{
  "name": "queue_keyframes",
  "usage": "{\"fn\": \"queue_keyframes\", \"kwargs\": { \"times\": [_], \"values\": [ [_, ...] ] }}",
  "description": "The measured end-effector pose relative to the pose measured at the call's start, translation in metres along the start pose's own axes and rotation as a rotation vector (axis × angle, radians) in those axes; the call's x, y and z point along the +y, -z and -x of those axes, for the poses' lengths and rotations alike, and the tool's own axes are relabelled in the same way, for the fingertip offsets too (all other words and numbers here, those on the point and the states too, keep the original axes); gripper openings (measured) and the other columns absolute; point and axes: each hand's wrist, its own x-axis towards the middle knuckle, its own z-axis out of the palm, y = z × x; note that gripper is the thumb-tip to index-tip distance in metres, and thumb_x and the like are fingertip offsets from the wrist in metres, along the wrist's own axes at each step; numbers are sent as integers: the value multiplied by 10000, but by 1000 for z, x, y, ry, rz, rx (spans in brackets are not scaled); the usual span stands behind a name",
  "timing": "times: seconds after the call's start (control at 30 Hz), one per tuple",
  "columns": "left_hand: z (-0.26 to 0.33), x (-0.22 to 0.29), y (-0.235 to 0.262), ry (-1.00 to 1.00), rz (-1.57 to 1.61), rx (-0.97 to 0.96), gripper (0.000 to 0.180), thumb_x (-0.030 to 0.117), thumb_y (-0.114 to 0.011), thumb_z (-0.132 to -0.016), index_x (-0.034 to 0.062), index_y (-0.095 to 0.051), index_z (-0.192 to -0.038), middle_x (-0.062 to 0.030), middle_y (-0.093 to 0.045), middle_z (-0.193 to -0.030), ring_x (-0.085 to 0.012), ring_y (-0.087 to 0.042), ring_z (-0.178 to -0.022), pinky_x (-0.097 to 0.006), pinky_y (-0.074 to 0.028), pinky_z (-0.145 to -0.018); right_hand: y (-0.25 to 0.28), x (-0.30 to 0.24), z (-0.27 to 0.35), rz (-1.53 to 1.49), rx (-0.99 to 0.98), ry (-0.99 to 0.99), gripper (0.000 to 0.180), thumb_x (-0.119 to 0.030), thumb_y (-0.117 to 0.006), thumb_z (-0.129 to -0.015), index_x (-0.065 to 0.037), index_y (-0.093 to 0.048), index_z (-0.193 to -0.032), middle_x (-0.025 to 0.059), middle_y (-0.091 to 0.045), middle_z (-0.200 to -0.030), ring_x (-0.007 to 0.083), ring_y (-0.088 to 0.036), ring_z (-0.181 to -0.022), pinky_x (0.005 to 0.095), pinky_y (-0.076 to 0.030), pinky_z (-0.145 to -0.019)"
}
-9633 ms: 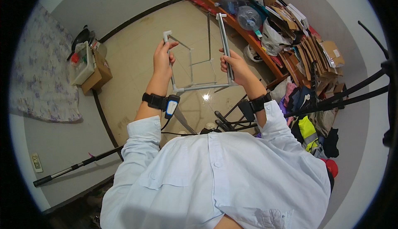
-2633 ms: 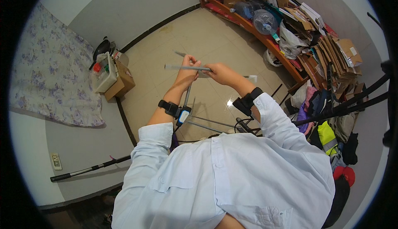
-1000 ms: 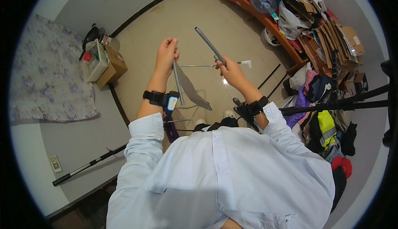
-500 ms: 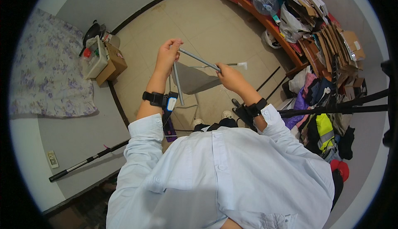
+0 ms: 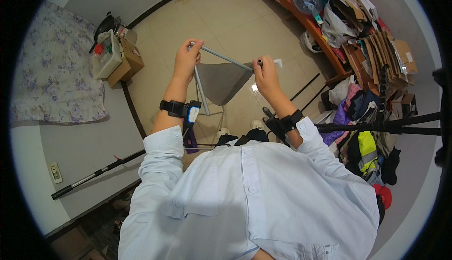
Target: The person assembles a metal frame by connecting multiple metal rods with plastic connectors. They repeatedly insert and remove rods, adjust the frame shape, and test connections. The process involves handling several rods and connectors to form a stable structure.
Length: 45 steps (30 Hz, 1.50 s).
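A frame of grey metal tubes (image 5: 225,57) with grey cloth (image 5: 221,83) stretched on it, much like a folding stool, is held up over the floor in front of me. At its far left corner, where two tubes meet, my left hand (image 5: 189,56) has its fingers closed round the metal. My right hand (image 5: 267,77) grips the right end of the far tube, where a dark round tube end pokes out of the fist. The cloth hangs as a broad triangle between the tubes. Thinner bars show below it, partly hidden. A white angled piece (image 5: 278,63) shows just beyond my right hand.
At the right stand an orange-red wooden frame (image 5: 301,22), flattened cardboard (image 5: 376,53) and a clothes heap (image 5: 353,114). Black poles (image 5: 386,124) cross the right side. On the left are a cardboard box (image 5: 130,62), a flowered cloth (image 5: 61,72) and a telescopic pole (image 5: 99,173).
Both hands have shifted a little, my right hand to the right and turned upward. The grey cloth has turned and shows more of its face. Both hands keep their hold.
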Motion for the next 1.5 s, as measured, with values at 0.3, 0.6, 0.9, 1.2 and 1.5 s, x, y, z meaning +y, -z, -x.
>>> {"fn": "queue_keyframes", "kwargs": {
  "times": [0.3, 0.6, 0.9, 1.2, 1.5],
  "values": [
    [5, 7, -17, -5, -45, -37, 179, 244, -599, -896, 69, -560, -878, 47, -456, -642, -42, -388, -526, -189, -292, -468, -5, -54, -30, -34, -52, 311, 233, -48, -609, -759, -48, -591, -991, 123, -598, -869, 315, -581, -809, 395, -476, -693],
    [4, 10, -31, -34, -27, -2, 212, 271, -553, -921, 60, -544, -915, 43, -414, -639, -41, -399, -521, -192, -313, -460, -36, -61, -43, 11, -186, 153, 191, -201, -520, -890, -74, -593, -1013, 155, -633, -888, 352, -604, -778, 442, -477, -662],
    [12, 26, -22, 93, 99, -127, 229, 249, -463, -958, 25, -514, -952, 16, -397, -666, -59, -388, -502, -197, -299, -445, 1, -48, -35, 97, -136, 236, 163, -191, -585, -849, -90, -628, -970, 91, -601, -800, 279, -591, -725, 370, -460, -601],
    [12, 38, -35, 152, -68, -311, 192, 216, -463, -954, 36, -513, -914, 34, -385, -636, -55, -369, -486, -199, -272, -440, 15, -46, -26, 83, -63, 296, 146, -165, -616, -822, -105, -645, -952, 67, -583, -761, 257, -581, -682, 346, -451, -572],
    [14, 46, -46, 183, -268, -333, 209, 237, -462, -946, 53, -507, -858, 28, -375, -616, -63, -346, -469, -210, -259, -440, 27, -42, -27, 135, -56, 386, 149, -137, -620, -801, -117, -644, -947, 64, -581, -762, 261, -585, -686, 355, -461, -566]
  ]
}}
